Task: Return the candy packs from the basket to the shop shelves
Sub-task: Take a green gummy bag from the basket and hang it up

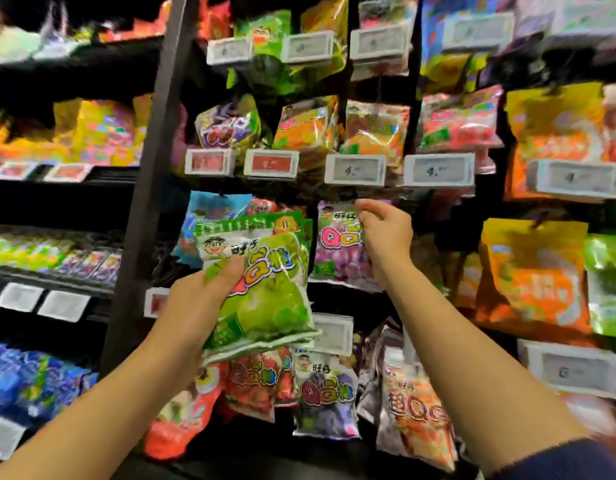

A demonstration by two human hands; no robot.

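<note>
My left hand (202, 292) grips a stack of green candy packs (261, 289) by their left edge, thumb on the front, held up before the shelves. To the right, my right hand (382, 230) pinches the top right corner of a purple grape candy pack (337, 251) that hangs in the middle row of the display. The basket is out of view.
Hanging candy packs fill the rack: orange ones (310, 129) above, red (254, 386) and purple (325, 396) ones below. White price tags (355, 169) jut out between rows. A dark upright post (143, 188) divides off the left shelves of snacks.
</note>
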